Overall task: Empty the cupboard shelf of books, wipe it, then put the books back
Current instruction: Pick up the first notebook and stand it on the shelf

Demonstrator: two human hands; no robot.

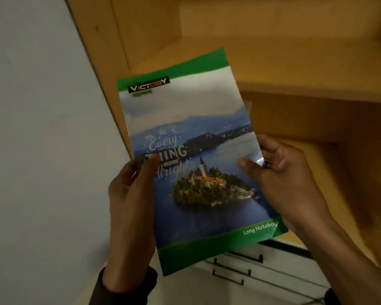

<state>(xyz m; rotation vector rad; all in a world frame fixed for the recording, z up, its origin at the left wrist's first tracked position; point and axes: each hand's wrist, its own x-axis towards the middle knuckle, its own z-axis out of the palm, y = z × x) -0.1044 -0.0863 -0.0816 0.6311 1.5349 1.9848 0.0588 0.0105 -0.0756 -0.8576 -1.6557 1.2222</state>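
A green-bordered notebook [198,164] is held up before the wooden cupboard [273,62], the left hand [130,194] gripping its spine edge and the right hand [282,172] pinching the opposite edge, fingers curled. The visible shelf [295,73] lies bare, suggesting emptying is finished or restocking has just begun; white drawers [262,267] sit below.

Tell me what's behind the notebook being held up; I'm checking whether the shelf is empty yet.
Behind the notebook, bare wooden cupboard shelf shows above and right, white drawers below. Left hand and right hand grip its edges. The stretch directly behind the cover is hidden.
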